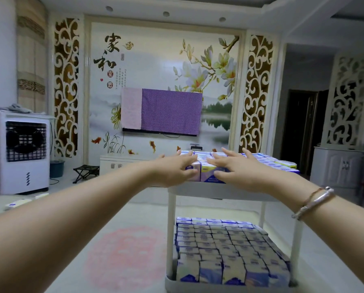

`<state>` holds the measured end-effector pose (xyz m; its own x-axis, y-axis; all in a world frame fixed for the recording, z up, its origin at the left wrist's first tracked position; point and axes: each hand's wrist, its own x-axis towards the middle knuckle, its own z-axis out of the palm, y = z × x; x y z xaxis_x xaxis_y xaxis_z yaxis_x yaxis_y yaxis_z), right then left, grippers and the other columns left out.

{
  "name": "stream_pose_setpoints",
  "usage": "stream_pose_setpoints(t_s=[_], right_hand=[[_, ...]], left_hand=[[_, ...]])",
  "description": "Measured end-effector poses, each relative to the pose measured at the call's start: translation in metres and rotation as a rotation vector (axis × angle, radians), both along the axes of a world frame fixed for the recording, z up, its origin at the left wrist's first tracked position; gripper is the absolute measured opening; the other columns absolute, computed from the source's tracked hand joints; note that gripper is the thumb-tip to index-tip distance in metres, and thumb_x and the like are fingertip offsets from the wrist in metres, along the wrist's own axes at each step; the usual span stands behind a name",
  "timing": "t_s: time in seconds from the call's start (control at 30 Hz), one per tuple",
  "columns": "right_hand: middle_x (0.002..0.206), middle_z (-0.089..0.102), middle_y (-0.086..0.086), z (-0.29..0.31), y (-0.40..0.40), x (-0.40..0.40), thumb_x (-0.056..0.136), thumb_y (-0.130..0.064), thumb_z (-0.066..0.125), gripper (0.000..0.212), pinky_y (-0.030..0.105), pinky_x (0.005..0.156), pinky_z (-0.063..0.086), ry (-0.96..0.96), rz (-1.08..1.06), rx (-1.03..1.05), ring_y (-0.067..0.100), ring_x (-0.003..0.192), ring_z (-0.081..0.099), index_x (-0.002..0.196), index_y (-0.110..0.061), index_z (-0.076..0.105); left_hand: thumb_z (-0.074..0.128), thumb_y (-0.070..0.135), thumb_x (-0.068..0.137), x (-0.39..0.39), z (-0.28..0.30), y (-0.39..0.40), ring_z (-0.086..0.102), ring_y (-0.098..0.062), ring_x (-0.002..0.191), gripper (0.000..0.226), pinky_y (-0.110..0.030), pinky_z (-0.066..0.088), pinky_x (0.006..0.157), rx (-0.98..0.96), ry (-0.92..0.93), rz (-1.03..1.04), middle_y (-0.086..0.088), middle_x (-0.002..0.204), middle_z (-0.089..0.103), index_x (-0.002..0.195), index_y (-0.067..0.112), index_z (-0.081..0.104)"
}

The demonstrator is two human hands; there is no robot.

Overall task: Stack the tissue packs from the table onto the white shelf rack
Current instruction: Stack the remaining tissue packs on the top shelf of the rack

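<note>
The painted wall mural (164, 66) at the far side carries large dark brush characters 家和 at its upper left. Below them stand two red round seals with 富 and 贵. The print on the tissue packs (229, 248) is too blurred to read.

The tissue packs (206, 172) were wrapped in thin, shiny plastic. The white shelf rack (219, 192) looked like smooth plastic, a bit glossy (its legs too). A purple cloth (171, 112) with tiny dots hung soft and matt beside a pale pink cloth (131, 108). The wall picture (155, 66) was glossy like tiles. The bracelet (313, 203) looked like shiny metal. The white fan box (22, 153) looked like hard plastic.
</note>
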<state>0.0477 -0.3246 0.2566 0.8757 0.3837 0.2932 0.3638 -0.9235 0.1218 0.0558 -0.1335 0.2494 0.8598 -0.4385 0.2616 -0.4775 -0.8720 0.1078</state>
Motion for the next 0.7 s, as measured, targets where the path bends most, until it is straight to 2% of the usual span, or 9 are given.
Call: stream_pose_setpoints(t_s=[0.03, 0.1, 0.17, 0.23, 0.37, 0.47, 0.7], right_hand=[[0.16, 0.013, -0.008, 0.001, 0.002, -0.001, 0.1, -0.035, 0.03, 0.048, 0.045, 0.116, -0.008, 0.002, -0.011, -0.022, 0.01, 0.148, -0.002, 0.147, -0.032, 0.03], [0.16, 0.012, -0.005, 0.001, 0.006, -0.004, 0.099, -0.035, 0.028, 0.048, 0.046, 0.116, -0.007, -0.033, -0.012, -0.047, 0.012, 0.148, -0.002, 0.146, -0.027, 0.033], [0.16, 0.013, -0.005, -0.003, 0.014, -0.008, 0.099, -0.034, 0.028, 0.051, 0.046, 0.117, -0.005, -0.091, 0.01, -0.01, 0.011, 0.148, -0.001, 0.149, -0.025, 0.027], [0.16, 0.016, -0.006, -0.005, 0.026, -0.011, 0.099, -0.031, 0.029, 0.053, 0.044, 0.118, -0.002, -0.147, 0.052, 0.036, 0.011, 0.148, 0.002, 0.151, -0.025, 0.022], [0.158, 0.02, -0.006, -0.002, 0.067, -0.012, 0.099, -0.031, 0.031, 0.053, 0.04, 0.118, 0.003, -0.192, 0.181, 0.074, 0.013, 0.148, 0.005, 0.151, -0.027, 0.021], [0.158, 0.022, -0.005, 0.0, 0.114, -0.008, 0.098, -0.031, 0.034, 0.053, 0.04, 0.119, 0.007, -0.187, 0.27, 0.111, 0.013, 0.147, 0.007, 0.15, -0.026, 0.023], [0.155, 0.029, -0.001, -0.041, 0.249, 0.033, 0.096, -0.031, 0.037, 0.054, 0.041, 0.119, 0.013, -0.074, 0.394, 0.147, 0.017, 0.146, 0.016, 0.149, -0.024, 0.027]], left_hand=[[0.03, 0.038, 0.102, -0.001, 0.003, 0.0, 0.004, -0.017, 0.148, 0.048, -0.045, 0.01, 0.118, -0.001, 0.007, 0.007, 0.008, 0.16, 0.009, 0.148, 0.026, 0.027], [0.032, 0.039, 0.102, -0.001, 0.004, 0.002, 0.019, -0.019, 0.146, 0.047, -0.042, 0.019, 0.116, -0.057, -0.027, -0.006, 0.004, 0.158, 0.023, 0.146, 0.023, 0.033], [0.037, 0.039, 0.1, -0.002, 0.0, 0.009, 0.038, -0.02, 0.135, 0.048, -0.037, 0.031, 0.111, -0.185, -0.058, -0.034, 0.0, 0.149, 0.041, 0.145, 0.022, 0.035], [0.037, 0.036, 0.101, -0.006, -0.001, 0.023, 0.046, -0.019, 0.127, 0.046, -0.033, 0.037, 0.105, -0.256, -0.071, -0.039, -0.001, 0.143, 0.048, 0.144, 0.023, 0.036], [0.037, 0.033, 0.102, -0.014, 0.0, 0.068, 0.04, -0.017, 0.134, 0.045, -0.029, 0.031, 0.107, -0.27, -0.112, 0.065, 0.0, 0.149, 0.041, 0.145, 0.021, 0.036], [0.038, 0.032, 0.102, -0.014, -0.008, 0.115, 0.044, -0.017, 0.131, 0.043, -0.03, 0.033, 0.105, -0.323, -0.1, 0.136, -0.002, 0.146, 0.044, 0.143, 0.021, 0.039], [0.042, 0.029, 0.1, 0.001, -0.07, 0.259, 0.045, -0.016, 0.129, 0.036, -0.032, 0.036, 0.106, -0.469, -0.079, 0.407, 0.0, 0.141, 0.049, 0.135, 0.021, 0.046]])
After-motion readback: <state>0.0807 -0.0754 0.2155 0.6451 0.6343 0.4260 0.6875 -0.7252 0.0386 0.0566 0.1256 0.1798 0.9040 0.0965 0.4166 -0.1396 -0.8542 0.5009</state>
